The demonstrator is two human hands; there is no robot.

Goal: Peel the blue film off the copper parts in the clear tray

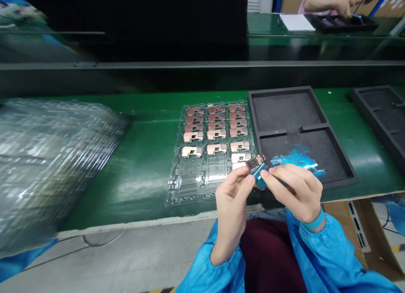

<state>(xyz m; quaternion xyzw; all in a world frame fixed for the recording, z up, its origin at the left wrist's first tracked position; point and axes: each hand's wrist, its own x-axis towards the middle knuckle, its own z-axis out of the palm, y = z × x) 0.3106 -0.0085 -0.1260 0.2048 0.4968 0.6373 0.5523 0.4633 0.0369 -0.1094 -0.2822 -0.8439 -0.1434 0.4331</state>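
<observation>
Between my two hands, above the front edge of the table, is a small copper-coloured circuit board (255, 162). My left hand (233, 196) pinches the board by its lower left side. A shiny blue protective film (260, 175) lies partly over the board, and my right hand (294, 187) pinches the film's right edge. Just beyond my hands, a clear plastic tray (186, 179) holds rows of similar boards. Several peeled blue film pieces (297, 159) lie in a black foam tray (337, 154), right beside my right hand.
A tall stack of clear plastic trays (47, 158) stands at the left, blurred. Another black tray (382, 111) sits at the far right. Across the bench, a person in a pink sleeve (319, 1) handles things over a black tray (344, 24), beside white paper (296, 22).
</observation>
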